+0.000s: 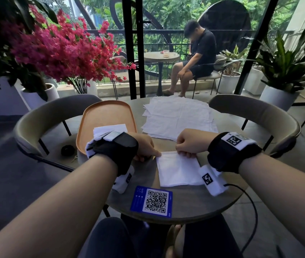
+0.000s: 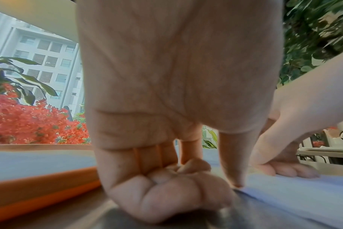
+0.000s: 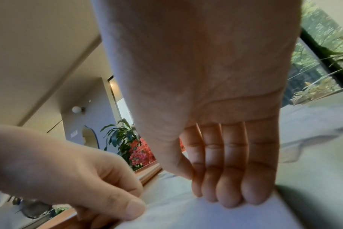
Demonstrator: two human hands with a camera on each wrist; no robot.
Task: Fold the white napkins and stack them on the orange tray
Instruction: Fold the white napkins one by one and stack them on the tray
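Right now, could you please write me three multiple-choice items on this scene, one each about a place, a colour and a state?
1. Where does the QR card lie?
A. on the tray
B. on the table's near edge
C. on a chair

2. What colour is the tray?
A. orange
B. green
C. black

3. What state is the napkin under the hands in?
A. crumpled into a ball
B. rolled into a tube
C. folded flat

Answers: 1 B, the card sits nearest the person on the table. 2 A, its rim and floor are orange. 3 C, left hand and right hand press its far edge flat.
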